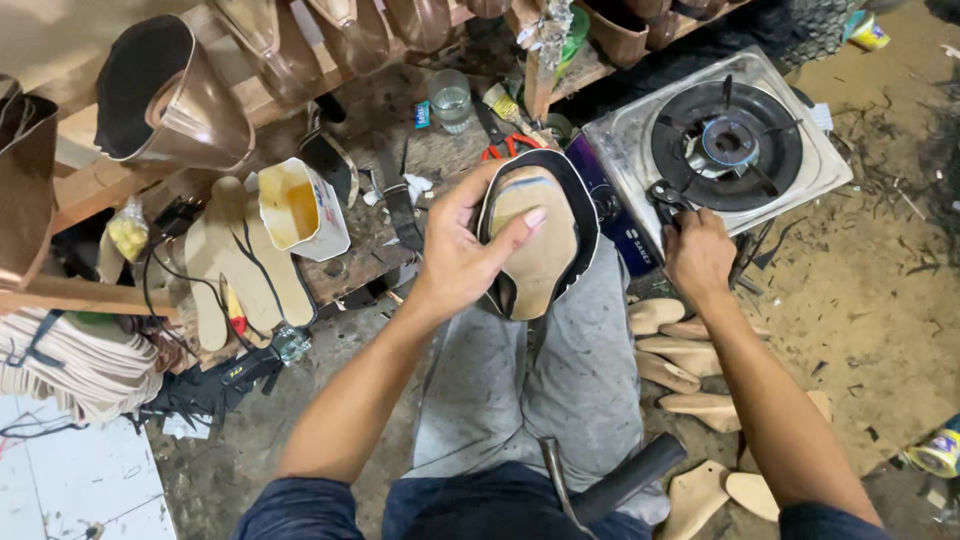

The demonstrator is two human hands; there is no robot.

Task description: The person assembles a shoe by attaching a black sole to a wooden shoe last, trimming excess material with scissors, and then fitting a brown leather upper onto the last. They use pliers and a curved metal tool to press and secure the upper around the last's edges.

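While the left hand [462, 262] grips a shoe upper on its last [535, 240], the right hand [697, 256] closes on black pliers [665, 198].
Left fingers curl over the tan sole, thumb on the black rim, above the lap. Just beyond the right hand sits a gas stove [722, 145]; wooden lasts [680, 360] lie below it, a hammer [610, 485] between the forearms.
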